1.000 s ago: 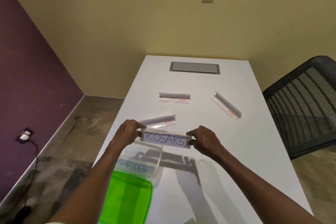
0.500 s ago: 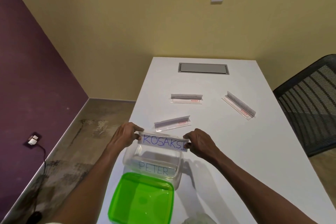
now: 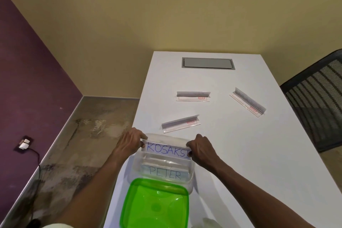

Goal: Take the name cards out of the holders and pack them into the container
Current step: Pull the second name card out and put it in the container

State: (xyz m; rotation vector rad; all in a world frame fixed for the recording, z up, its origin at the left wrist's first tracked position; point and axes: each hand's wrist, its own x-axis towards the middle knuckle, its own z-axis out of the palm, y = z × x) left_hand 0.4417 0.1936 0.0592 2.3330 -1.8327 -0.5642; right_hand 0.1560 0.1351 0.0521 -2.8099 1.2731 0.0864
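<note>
Nearest to me, below both hands, lies the green lid [image 3: 154, 203], and just beyond it the clear container [image 3: 190, 177] with the PETER card [image 3: 164, 173] already inside. Between my hands I hold the KOSAKSI card [image 3: 167, 150]: left hand [image 3: 130, 143] pinches its left end, right hand [image 3: 200, 149] its right end. Its long axis runs from hand to hand, over the far rim, so I judge it must go straight down. It is white with blue letters. Beyond my hands, three clear holders [image 3: 180, 123] look empty.
</note>
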